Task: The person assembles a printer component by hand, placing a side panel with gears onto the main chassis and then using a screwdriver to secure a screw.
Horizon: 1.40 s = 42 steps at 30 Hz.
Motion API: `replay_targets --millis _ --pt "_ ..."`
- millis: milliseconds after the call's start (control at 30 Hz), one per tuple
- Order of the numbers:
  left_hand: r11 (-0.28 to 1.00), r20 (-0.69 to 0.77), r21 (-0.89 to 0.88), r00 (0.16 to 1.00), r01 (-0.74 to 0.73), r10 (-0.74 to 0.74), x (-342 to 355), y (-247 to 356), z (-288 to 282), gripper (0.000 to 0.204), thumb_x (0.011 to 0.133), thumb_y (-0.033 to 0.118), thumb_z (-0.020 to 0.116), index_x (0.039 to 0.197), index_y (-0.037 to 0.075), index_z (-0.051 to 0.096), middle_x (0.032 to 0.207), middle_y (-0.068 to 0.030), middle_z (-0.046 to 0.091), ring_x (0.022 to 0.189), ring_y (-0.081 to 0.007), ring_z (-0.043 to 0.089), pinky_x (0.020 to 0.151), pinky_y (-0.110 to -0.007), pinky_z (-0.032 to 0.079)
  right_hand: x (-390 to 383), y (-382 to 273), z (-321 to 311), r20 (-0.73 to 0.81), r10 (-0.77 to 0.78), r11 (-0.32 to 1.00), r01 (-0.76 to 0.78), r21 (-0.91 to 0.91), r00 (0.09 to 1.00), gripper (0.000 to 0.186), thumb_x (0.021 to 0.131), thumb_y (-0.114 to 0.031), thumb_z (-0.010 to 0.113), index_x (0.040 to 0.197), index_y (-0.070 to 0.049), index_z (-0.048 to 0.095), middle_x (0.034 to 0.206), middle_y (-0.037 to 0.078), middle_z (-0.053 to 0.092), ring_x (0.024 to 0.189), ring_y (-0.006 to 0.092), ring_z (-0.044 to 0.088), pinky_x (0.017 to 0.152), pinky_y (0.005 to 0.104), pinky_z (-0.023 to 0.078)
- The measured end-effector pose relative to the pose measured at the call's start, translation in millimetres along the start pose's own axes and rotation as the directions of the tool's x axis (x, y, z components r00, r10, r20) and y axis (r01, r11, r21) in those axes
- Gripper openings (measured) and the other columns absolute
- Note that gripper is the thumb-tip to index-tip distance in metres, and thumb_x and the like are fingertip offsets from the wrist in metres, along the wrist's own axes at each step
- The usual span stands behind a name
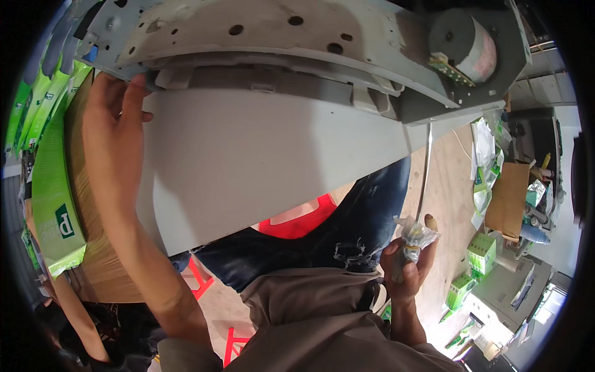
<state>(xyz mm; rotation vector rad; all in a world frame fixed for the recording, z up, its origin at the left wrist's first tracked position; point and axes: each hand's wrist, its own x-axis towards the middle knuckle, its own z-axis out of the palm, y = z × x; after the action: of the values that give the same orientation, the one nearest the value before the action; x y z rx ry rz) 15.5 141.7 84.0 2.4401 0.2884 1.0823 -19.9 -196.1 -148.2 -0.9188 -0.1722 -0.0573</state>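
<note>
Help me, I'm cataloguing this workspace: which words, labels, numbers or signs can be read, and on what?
I won't copy wording, only locate it.
Green package, left: legible pale lettering on a dark panel.
Cylindrical part on the metal frame: reddish print, too small to read.
Green boxes, right: markings too small to read.

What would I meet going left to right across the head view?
Green package, left hand, red seat, right hand holding a metal-shafted tool, cardboard piece.
</note>
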Motion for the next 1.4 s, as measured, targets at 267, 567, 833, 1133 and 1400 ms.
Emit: replay_targets --millis 267,567,833,1133,1400 --pt "0.998 -0.087 -0.005 0.994 0.058 -0.058 -48.6 21.3 23.6 0.034 0.095 0.013 0.06 0.126 0.002 0.054 0.092 -0.012 0.07 0.075 -0.0145 0.063 0.061 -0.027 0.044 -1.1 -3.2 -9.7 -0.1 -0.052 0.997 0.046 -0.069 0.994 0.096 0.081 -0.04 0.075 0.147 -0.001 0.017 0.084 0.021 0.064 0.041 0.0119 0.048 0.039 0.0219 0.038" --pt "0.954 -0.055 0.184 0.972 0.236 -0.23 -142.1 25.9 -3.7 0.062 0.086 0.006 0.069 0.139 -0.006 0.04 0.107 -0.0085 0.062 0.074 -0.0092 0.052 0.073 -0.023 0.042 -25.0 -7.9 -12.7 -0.185 -0.016 0.982 -0.019 -0.188 0.983 0.092 0.084 -0.042 0.069 0.147 0.0 0.017 0.083 0.021 0.063 0.036 0.0111 0.045 0.036 0.0228 0.036" --pt "0.948 0.008 0.088 0.952 -0.306 0.306 -172.8 58.6 -14.0 0.08 0.079 0.022 0.078 0.142 -0.001 0.035 0.131 -0.0176 0.047 0.102 -0.0238 0.051 0.084 -0.036 0.043 -41.7 -3.9 -42.9 -0.241 -0.195 0.945 0.116 -0.306 0.951 0.08 0.09 -0.036 0.062 0.148 -0.003 0.019 0.091 0.016 0.058 0.046 0.0092 0.043 0.041 0.0205 0.032" --pt "0.744 0.661 0.354 0.714 -0.567 0.23 -107.0 90.9 34.1 0.079 0.069 0.007 0.071 0.14 -0.006 0.039 0.137 -0.0217 0.048 0.135 -0.0379 0.04 0.113 -0.052 0.028 65.2 -23.5 -19.8 -0.296 -0.253 0.916 0.13 -0.379 0.921 0.054 0.097 -0.02 0.053 0.145 -0.007 0.033 0.102 0.011 0.059 0.058 0.0097 0.048 0.051 0.0219 0.039" --pt "0.642 0.671 0.355 0.664 -0.68 0.331 -110.7 89.0 24.8 0.045 0.08 0.007 0.055 0.12 -0.013 0.057 0.119 -0.0254 0.063 0.113 -0.0315 0.062 0.111 -0.043 0.038 112.8 23.8 -51.5 -0.226 -0.216 0.93 0.13 -0.344 0.95 0.064 0.093 -0.018 0.058 0.148 -0.005 0.029 0.133 0.017 0.05 0.117 0.0233 0.055 0.1 0.0355 0.045"
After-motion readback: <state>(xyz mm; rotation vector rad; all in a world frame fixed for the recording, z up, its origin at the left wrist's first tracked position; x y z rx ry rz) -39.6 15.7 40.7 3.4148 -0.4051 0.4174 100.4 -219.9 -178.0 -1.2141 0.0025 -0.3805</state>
